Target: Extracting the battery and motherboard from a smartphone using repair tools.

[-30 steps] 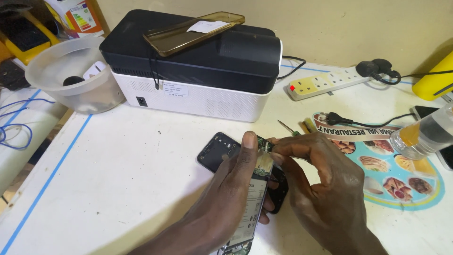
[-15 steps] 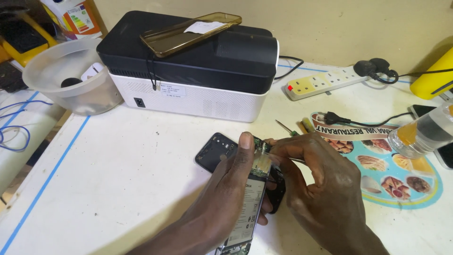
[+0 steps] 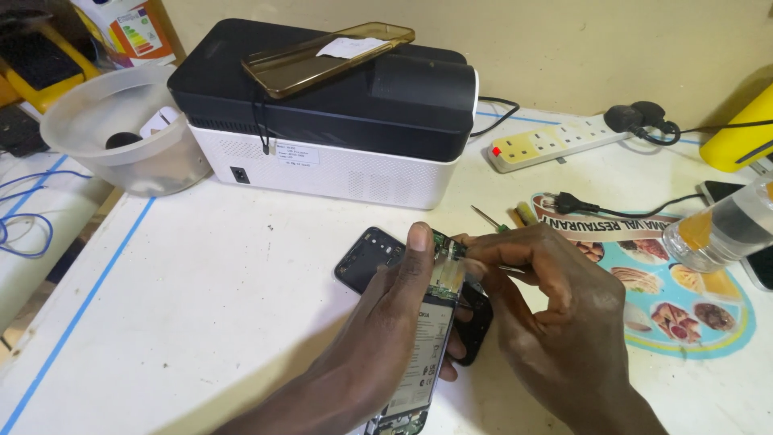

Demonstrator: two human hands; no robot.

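My left hand (image 3: 386, 330) grips an opened phone (image 3: 427, 334) with its back off, so the battery and the green circuit board at its top end show. My right hand (image 3: 555, 314) pinches thin metal tweezers (image 3: 506, 268) against that top end, with the fingertips touching the board. Under the phone, flat on the white table (image 3: 201, 298), lies the black back cover (image 3: 369, 256). Just behind my right hand rests a small screwdriver (image 3: 488, 218) with a yellow-green handle.
A black-and-white box-shaped machine (image 3: 338, 121) stands behind, with a brown clear phone case (image 3: 326, 58) on its lid. A plastic bowl (image 3: 121, 129) is at the left. A power strip (image 3: 555, 143), a printed round mat (image 3: 684, 282) and a clear bottle (image 3: 721, 229) are at the right.
Both hands have stayed on the phone; the fingers of my right hand have shifted slightly at the phone's top end.
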